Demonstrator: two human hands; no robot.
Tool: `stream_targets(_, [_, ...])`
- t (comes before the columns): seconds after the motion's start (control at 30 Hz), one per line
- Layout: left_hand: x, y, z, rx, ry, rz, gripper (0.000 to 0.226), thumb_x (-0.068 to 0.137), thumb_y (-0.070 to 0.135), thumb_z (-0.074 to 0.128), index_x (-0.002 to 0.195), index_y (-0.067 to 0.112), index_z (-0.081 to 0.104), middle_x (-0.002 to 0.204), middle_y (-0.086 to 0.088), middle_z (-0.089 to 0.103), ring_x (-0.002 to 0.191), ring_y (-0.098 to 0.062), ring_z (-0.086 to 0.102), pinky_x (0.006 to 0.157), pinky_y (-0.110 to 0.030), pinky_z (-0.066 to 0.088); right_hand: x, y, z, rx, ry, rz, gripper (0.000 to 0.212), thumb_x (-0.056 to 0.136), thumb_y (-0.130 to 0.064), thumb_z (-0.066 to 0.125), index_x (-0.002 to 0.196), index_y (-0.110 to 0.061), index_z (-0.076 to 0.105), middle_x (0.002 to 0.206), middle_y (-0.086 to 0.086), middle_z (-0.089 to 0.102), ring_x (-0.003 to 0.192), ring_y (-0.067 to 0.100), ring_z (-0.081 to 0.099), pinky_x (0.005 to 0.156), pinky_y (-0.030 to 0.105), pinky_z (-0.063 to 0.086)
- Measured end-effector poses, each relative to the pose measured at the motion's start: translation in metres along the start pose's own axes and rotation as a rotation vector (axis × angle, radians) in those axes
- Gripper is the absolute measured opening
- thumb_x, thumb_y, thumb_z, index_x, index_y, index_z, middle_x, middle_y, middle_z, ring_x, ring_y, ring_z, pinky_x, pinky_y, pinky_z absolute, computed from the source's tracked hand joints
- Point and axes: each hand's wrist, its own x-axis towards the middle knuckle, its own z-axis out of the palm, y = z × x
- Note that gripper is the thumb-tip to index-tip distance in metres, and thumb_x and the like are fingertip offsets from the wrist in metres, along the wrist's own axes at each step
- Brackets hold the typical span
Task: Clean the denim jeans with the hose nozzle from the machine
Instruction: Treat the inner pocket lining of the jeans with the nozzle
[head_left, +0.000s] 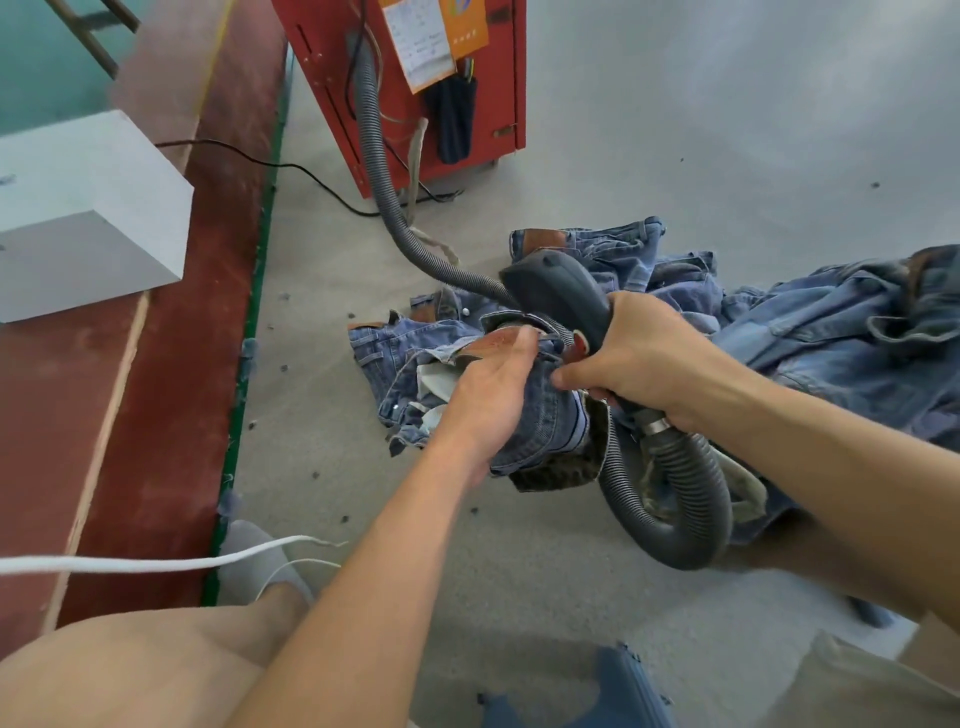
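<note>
My right hand (644, 364) grips the handle of the dark grey hose nozzle (558, 291), whose head sits over the waistband of a pair of blue denim jeans (545, 426). My left hand (488, 400) holds that bunched denim near a brown leather patch, with the thumb on the patch. A ribbed grey hose (374, 135) runs from the red machine (410, 67) across the floor and loops under my right wrist up to the nozzle. More blue jeans (841, 338) lie piled on the floor to the right.
A grey block (88, 218) sits on the red-brown raised ledge (156, 364) at left. A black cable (291, 169) runs along the floor to the machine. A white cord (156, 562) crosses my knee. A blue stool (587, 696) shows at the bottom.
</note>
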Motion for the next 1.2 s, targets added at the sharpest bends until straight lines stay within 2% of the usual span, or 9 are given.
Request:
stream_targets(0.2, [-0.004, 0.001, -0.005, 0.186, 0.038, 0.204, 0.056, 0.097, 0.067, 0.051, 0.093, 0.014, 0.066, 0.098, -0.002, 0.071, 0.098, -0.024, 0.067, 0.098, -0.052, 0.052, 0.006, 0.001, 0.002, 0.045, 0.05, -0.014, 0.025, 0.083, -0.006, 0.077, 0.102, -0.006, 0.061, 0.063, 0.013, 0.066, 0.039, 0.015, 0.057, 0.039, 0.028, 0.048])
stream_targets(0.37, [-0.007, -0.007, 0.003, 0.424, 0.356, 0.428, 0.039, 0.093, 0.048, 0.07, 0.114, 0.024, 0.048, 0.092, 0.018, 0.057, 0.078, -0.006, 0.057, 0.062, -0.022, 0.042, 0.009, 0.0, -0.002, 0.154, -0.05, 0.064, 0.022, 0.083, 0.003, 0.075, 0.1, 0.002, 0.062, 0.061, 0.012, 0.057, 0.041, 0.016, 0.053, 0.044, 0.03, 0.049])
stream_targets(0.47, [-0.007, -0.01, 0.005, 0.447, 0.318, 0.51, 0.028, 0.1, 0.039, 0.064, 0.123, 0.024, 0.059, 0.094, 0.019, 0.061, 0.08, -0.003, 0.06, 0.067, -0.018, 0.046, 0.01, 0.001, -0.003, 0.223, -0.057, 0.069, 0.02, 0.083, 0.006, 0.075, 0.098, 0.002, 0.063, 0.063, 0.013, 0.056, 0.045, 0.016, 0.053, 0.047, 0.032, 0.049])
stream_targets(0.57, [-0.003, -0.011, 0.008, 0.387, 0.274, 0.429, 0.026, 0.105, 0.036, 0.056, 0.1, 0.017, 0.073, 0.083, 0.014, 0.065, 0.08, -0.009, 0.059, 0.067, -0.019, 0.041, 0.01, 0.003, 0.002, 0.213, -0.041, 0.073, 0.019, 0.085, 0.002, 0.077, 0.096, -0.002, 0.062, 0.058, 0.009, 0.059, 0.045, 0.015, 0.056, 0.046, 0.031, 0.052])
stream_targets(0.7, [-0.003, -0.014, 0.014, 0.249, 0.296, 0.248, 0.049, 0.108, 0.039, 0.05, 0.067, 0.011, 0.055, 0.061, 0.002, 0.054, 0.063, -0.019, 0.049, 0.061, -0.037, 0.033, 0.01, 0.003, 0.009, 0.078, 0.027, 0.017, 0.024, 0.084, -0.009, 0.081, 0.099, -0.006, 0.062, 0.068, 0.017, 0.068, 0.048, 0.019, 0.063, 0.048, 0.035, 0.057])
stream_targets(0.9, [-0.009, -0.011, 0.023, 0.136, 0.291, 0.205, 0.051, 0.107, 0.039, 0.051, 0.081, -0.001, 0.068, 0.077, -0.02, 0.068, 0.079, -0.037, 0.064, 0.072, -0.051, 0.05, 0.014, -0.001, 0.003, 0.049, 0.025, -0.03, 0.034, 0.08, -0.018, 0.088, 0.099, -0.005, 0.062, 0.06, 0.009, 0.066, 0.048, 0.018, 0.062, 0.052, 0.036, 0.058])
stream_targets(1.07, [-0.009, -0.009, 0.019, 0.103, 0.362, 0.162, 0.054, 0.106, 0.041, 0.05, 0.079, -0.004, 0.064, 0.074, -0.02, 0.064, 0.075, -0.037, 0.059, 0.07, -0.05, 0.049, 0.013, -0.001, 0.004, 0.039, 0.046, -0.021, 0.043, 0.079, -0.026, 0.09, 0.1, -0.004, 0.06, 0.063, 0.012, 0.068, 0.05, 0.02, 0.064, 0.053, 0.042, 0.06])
stream_targets(1.13, [-0.007, -0.007, 0.017, 0.095, 0.378, 0.161, 0.052, 0.106, 0.04, 0.051, 0.081, -0.002, 0.065, 0.074, -0.017, 0.065, 0.076, -0.036, 0.06, 0.073, -0.051, 0.051, 0.01, 0.0, 0.003, 0.028, 0.023, -0.006, 0.052, 0.074, -0.037, 0.094, 0.097, -0.005, 0.06, 0.058, 0.009, 0.068, 0.048, 0.02, 0.062, 0.05, 0.036, 0.056])
stream_targets(1.2, [-0.007, -0.007, 0.017, 0.084, 0.355, 0.166, 0.052, 0.106, 0.042, 0.05, 0.085, -0.002, 0.067, 0.08, -0.02, 0.068, 0.082, -0.038, 0.063, 0.077, -0.056, 0.052, 0.009, 0.001, 0.005, -0.013, 0.011, 0.002, 0.045, 0.077, -0.03, 0.093, 0.097, -0.004, 0.062, 0.057, 0.008, 0.068, 0.045, 0.017, 0.061, 0.047, 0.032, 0.054])
